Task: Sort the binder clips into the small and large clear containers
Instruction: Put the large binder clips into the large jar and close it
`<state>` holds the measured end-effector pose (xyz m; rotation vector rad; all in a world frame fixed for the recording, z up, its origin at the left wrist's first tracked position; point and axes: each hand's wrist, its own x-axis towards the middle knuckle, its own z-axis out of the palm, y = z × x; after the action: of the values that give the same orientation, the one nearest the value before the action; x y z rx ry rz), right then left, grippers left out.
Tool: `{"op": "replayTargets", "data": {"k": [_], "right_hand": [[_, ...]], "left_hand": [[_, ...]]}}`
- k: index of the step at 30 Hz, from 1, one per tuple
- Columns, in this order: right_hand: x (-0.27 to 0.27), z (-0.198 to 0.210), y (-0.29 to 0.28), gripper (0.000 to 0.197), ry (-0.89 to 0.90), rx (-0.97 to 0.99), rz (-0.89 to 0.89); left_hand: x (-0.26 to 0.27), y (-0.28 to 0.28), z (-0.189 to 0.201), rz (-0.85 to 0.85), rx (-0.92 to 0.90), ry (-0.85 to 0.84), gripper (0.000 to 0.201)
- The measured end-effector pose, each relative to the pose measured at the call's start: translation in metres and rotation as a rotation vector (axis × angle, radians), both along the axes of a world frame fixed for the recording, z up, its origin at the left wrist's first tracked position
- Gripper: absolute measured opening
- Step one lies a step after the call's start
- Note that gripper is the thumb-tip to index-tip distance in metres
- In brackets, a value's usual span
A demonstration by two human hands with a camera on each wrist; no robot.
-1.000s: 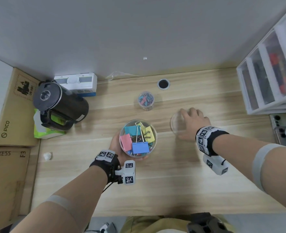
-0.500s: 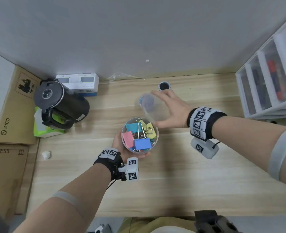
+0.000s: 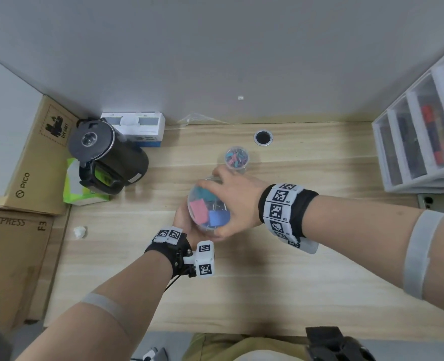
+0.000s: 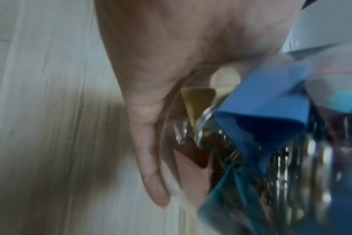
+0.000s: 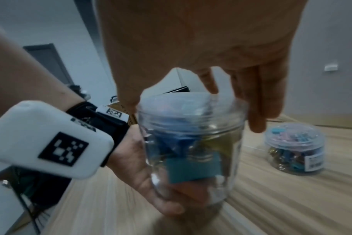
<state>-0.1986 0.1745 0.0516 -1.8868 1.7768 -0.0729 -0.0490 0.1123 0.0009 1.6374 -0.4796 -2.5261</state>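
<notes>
Left hand (image 3: 187,222) is gripping large clear jar (image 3: 208,207) of binder clips; right hand (image 3: 235,201) is grasping its lid (image 5: 191,101) on top.

Light: soft, even and overhead, casting faint shadows on the table (image 3: 320,269).
Blur: both wrist views are smearing.
Edges: head view is bowing.

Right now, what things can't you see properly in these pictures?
- Clear lid: head view, under the right hand; whether it is seated on the large jar is unclear.
- Left hand fingers: hidden behind that jar.
- Small jar: clips too small to count.
- Left wrist view: blurred.
</notes>
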Motion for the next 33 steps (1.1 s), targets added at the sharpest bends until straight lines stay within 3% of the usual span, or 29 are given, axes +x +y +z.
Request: {"op": "replayTargets", "data": {"k": [5,10,15,19,21,27,33], "right_hand": [[0.022,0.014,-0.001,0.098,0.175,0.056,-0.279],[0.024,0.007,-0.009,0.11,0.21,0.143,-0.523],[0.017,0.001,-0.005,0.126,0.18,0.21,-0.439],[0.015,0.008,-0.001,0.131,0.264,0.12,-0.264],[0.016,0.011,0.0,0.133,0.244,0.062,-0.275],[0.021,0.019,0.002,0.099,0.242,0.1,-0.433],[0.017,0.005,0.013,0.109,0.134,0.132,-0.385]], "left_hand": [[0.006,-0.001,-0.014,0.122,0.102,0.026,0.057],[0.002,0.005,-0.022,0.184,0.024,-0.008,0.054],[0.008,0.001,-0.03,0.109,0.027,-0.021,0.06],[0.009,-0.001,-0.028,0.045,0.048,0.02,0.065],[0.007,0.001,-0.027,0.043,0.043,0.029,0.069],[0.004,0.008,-0.027,0.002,0.014,-0.002,0.061],[0.001,0.01,-0.024,-0.019,0.001,0.013,0.055]]}}
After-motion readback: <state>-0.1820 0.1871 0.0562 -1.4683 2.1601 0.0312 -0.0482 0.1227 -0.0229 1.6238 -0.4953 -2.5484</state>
